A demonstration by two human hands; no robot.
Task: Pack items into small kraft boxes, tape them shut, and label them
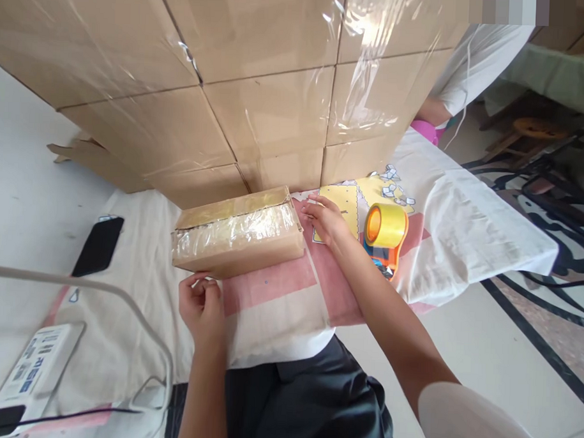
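Observation:
A long cardboard box [259, 250] lies on the cloth-covered table, with shiny clear tape across its top and upper side. My left hand [201, 305] is at the box's lower left edge; its fingers are curled in, the fingertips seem to touch the box's bottom, and nothing shows inside them. Beyond the right end of the box, my right hand [327, 221] has its fingers stretched out, a small gap from the cardboard and holding nothing. To the right of that hand stands a yellow tape roll [387, 225] on an orange and blue dispenser [384, 257].
Stacked cardboard boxes [281, 103] wrapped in clear film rise close behind. On the left lie a black phone [98, 246], a white power strip [37, 370] and a grey cable [126, 296]. Another person's sleeve [479, 69] shows at the upper right, beyond the table.

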